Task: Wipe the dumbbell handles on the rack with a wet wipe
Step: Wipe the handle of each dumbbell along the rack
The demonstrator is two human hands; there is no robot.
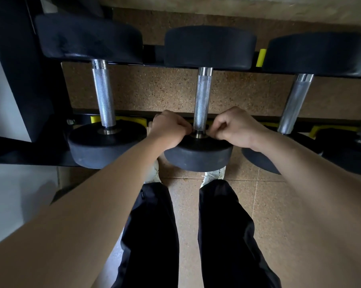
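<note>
Here my left hand (169, 129) and right hand (235, 127) pinch the near end of the middle handle (202, 96); fingers curled. They sit at nine and three o'clock.

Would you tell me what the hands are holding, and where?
Left hand and right hand pinch at the near end of the middle handle; nothing else shows.

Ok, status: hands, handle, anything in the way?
Left hand and right hand curled either side of middle dumbbell handle, near end. Wipe not visible; grip unclear. Nothing across the handle.
</note>
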